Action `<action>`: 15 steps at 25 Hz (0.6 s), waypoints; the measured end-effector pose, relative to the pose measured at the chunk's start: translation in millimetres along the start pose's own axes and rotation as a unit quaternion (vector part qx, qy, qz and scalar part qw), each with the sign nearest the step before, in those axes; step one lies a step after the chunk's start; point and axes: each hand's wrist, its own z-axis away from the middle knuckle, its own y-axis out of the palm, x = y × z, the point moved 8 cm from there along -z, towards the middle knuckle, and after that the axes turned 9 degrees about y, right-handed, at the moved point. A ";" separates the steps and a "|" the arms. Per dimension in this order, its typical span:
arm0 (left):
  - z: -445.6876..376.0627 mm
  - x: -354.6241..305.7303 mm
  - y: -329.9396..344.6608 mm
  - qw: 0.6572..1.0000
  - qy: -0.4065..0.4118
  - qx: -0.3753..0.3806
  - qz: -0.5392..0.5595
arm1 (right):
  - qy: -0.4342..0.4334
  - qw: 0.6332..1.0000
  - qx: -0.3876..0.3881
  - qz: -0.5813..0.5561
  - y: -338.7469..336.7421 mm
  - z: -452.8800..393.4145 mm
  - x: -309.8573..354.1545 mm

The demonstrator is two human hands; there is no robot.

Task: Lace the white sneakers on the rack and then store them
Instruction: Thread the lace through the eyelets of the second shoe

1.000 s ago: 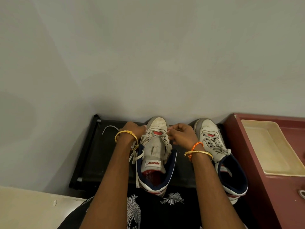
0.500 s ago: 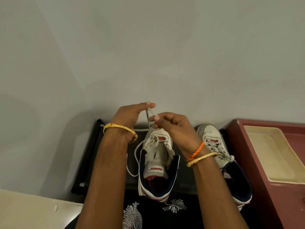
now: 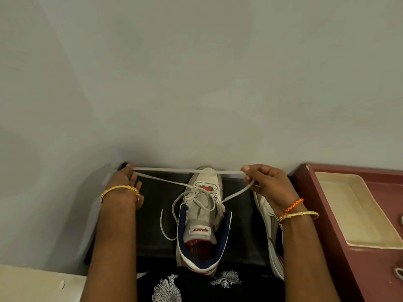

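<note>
A white high-top sneaker (image 3: 204, 216) with a navy collar stands on the black rack (image 3: 157, 214), toe toward the wall. Its white lace (image 3: 187, 170) is stretched sideways in a taut line above the toe. My left hand (image 3: 126, 182) pinches the lace at the left, near the rack's back corner. My right hand (image 3: 267, 183) grips the lace at the right, and a strand runs down from it to the eyelets. A loose lace end (image 3: 162, 225) hangs left of the shoe. The second sneaker (image 3: 270, 223) lies mostly hidden under my right wrist.
A maroon cabinet top (image 3: 340, 247) borders the rack on the right and carries a cream tray (image 3: 370, 240). The grey wall rises straight behind the rack. A pale ledge (image 3: 32, 284) sits at lower left. Black patterned clothing (image 3: 196, 286) fills the bottom centre.
My hands rose from the shoe's tongue with the lace, then spread wide apart to left and right, pulling the lace taut across the toe.
</note>
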 end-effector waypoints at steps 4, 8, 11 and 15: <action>-13.0 7.2 -6.3 0.997 -0.030 -0.009 0.063 | 0.010 0.997 -0.064 0.035 -15.4 -11.0 -15.2; -22.9 8.5 -11.5 0.997 -0.021 -0.029 0.069 | 0.021 0.992 -0.114 0.045 -28.1 -18.2 -29.0; -29.1 2.0 -18.8 0.996 0.042 -0.065 -0.035 | 0.041 0.993 -0.103 0.050 -29.4 -21.9 -35.4; -8.4 -15.1 6.2 0.810 0.239 -0.049 -0.533 | 0.027 0.998 -0.060 0.010 -9.5 -19.6 -26.3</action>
